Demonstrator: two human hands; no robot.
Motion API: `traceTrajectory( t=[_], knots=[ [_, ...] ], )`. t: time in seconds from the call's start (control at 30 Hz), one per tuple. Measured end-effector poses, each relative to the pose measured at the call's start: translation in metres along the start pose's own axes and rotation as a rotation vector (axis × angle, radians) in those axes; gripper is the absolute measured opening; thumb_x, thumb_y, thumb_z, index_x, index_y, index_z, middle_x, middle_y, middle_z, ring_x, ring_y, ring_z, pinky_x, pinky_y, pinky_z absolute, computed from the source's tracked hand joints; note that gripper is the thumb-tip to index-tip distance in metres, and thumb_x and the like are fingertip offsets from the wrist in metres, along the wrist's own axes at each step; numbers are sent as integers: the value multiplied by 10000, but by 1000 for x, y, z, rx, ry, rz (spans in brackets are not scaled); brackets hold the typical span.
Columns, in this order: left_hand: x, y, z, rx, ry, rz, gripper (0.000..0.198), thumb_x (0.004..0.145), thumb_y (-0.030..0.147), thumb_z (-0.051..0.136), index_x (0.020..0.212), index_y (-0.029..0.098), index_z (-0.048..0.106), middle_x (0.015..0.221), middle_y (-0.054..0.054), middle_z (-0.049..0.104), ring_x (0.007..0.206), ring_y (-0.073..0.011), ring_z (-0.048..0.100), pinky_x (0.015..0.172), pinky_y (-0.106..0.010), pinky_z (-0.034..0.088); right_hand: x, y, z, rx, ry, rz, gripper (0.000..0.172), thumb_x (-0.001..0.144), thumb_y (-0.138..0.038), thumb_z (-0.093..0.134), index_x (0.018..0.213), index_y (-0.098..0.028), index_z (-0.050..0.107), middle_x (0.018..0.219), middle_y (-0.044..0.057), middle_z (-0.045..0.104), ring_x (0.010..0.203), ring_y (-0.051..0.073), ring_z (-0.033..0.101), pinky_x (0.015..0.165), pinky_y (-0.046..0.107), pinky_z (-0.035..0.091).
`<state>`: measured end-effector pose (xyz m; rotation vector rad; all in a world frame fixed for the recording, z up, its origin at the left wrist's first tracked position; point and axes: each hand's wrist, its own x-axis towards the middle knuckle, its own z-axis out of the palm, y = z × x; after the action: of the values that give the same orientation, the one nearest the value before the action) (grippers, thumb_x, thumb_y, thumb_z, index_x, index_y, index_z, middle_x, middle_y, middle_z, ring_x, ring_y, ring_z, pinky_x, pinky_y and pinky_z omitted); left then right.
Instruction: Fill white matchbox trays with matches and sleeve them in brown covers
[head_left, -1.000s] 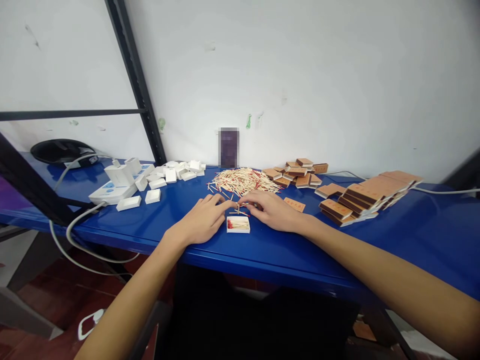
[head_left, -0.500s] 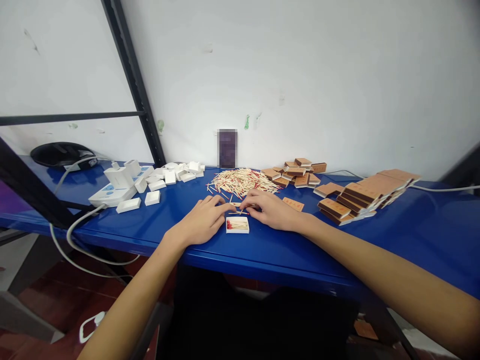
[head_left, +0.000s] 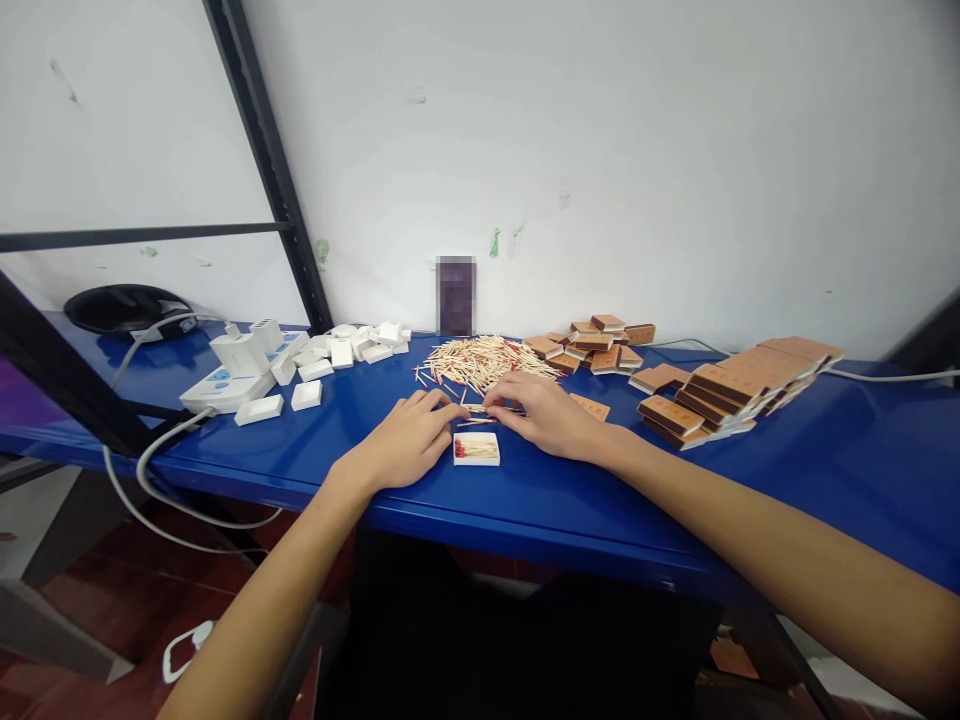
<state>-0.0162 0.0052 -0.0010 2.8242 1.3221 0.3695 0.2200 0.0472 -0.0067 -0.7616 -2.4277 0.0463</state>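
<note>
A small white matchbox tray (head_left: 476, 449) with red-tipped matches in it lies on the blue table (head_left: 315, 440) between my hands. My left hand (head_left: 405, 440) rests palm down just left of the tray, its fingers curled toward a few loose matches (head_left: 480, 412) behind the tray. My right hand (head_left: 544, 412) lies to the right, fingertips pinched on those loose matches. A large pile of matches (head_left: 480, 360) spreads behind both hands.
White inner trays (head_left: 352, 348) and a white device with a cable (head_left: 225, 385) lie at left. Brown matchbox sleeves lie in a heap (head_left: 596, 345) and in stacks (head_left: 742, 390) at right. A dark upright object (head_left: 456, 296) leans on the wall. A black metal frame (head_left: 270, 160) stands at left.
My right hand has slid slightly back toward the match pile, gathering loose matches. The left hand and the tray have stayed almost in place.
</note>
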Motion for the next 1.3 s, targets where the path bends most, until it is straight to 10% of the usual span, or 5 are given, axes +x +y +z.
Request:
traceTrajectory(
  t=[0.5,1.3],
  knots=[
    [-1,4,-4,-43,8,-17,173,978,200,302,952,209,472,1034,-59,542,924,-232,481,831,-396,399,1,0,11,95,40,14,141,885,-164,614,977,-198,715,881,52,741,827,183,664,756,315,497],
    [0,4,-1,-77,-17,-28,388,968,190,340,1302,236,532,1179,-86,535,1072,-259,506,944,-448,408,-1,-1,9,96,-104,-82,396,861,5,450,1074,-205,709,952,65,716,932,212,585,882,398,449]
  ],
)
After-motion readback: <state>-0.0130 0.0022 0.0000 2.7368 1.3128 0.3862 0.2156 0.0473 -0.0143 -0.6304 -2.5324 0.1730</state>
